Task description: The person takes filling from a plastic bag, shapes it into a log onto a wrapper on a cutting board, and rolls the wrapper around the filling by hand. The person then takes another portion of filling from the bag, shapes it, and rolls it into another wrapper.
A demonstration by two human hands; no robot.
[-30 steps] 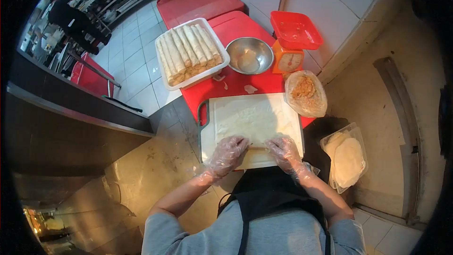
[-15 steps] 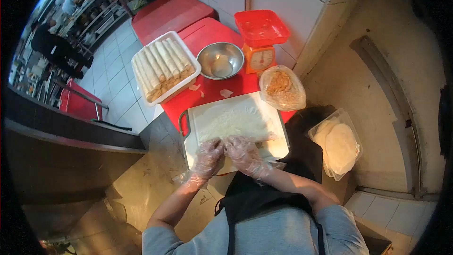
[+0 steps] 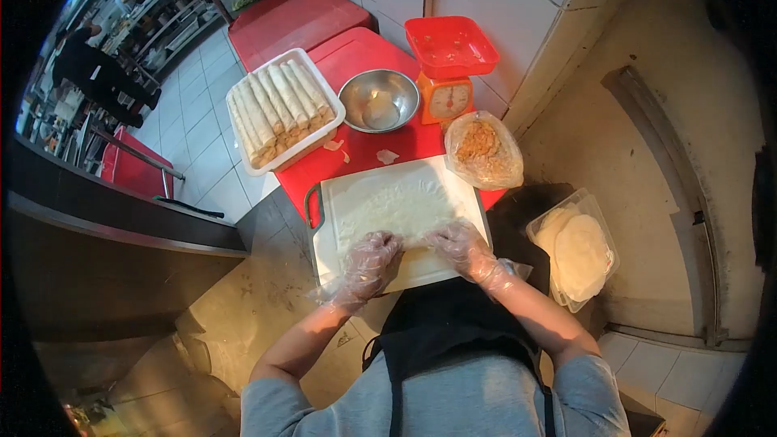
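Note:
A pale, thin wrapper sheet (image 3: 396,209) lies flat on the white cutting board (image 3: 437,176). Both hands wear clear plastic gloves. At the sheet's near edge on the left, my left hand (image 3: 372,263) has its fingers closed on the wrapper. My right hand (image 3: 465,249) pinches the same near edge further right, a short gap away. Whatever filling is under the fingers is hidden. Past the board's far right corner sits a plastic bag of orange-brown filling (image 3: 484,150).
On the red table (image 3: 380,150) stand a white tray (image 3: 257,170) of long rolls, a steel bowl (image 3: 379,100) and an orange scale (image 3: 447,99). A clear container of round wrappers (image 3: 576,252) is at the right. A person (image 3: 93,73) stands far left.
Half a second ago my hands were together at the left of the near edge; now my right hand has moved right, away from my left. The camera view has shifted since the earliest frame.

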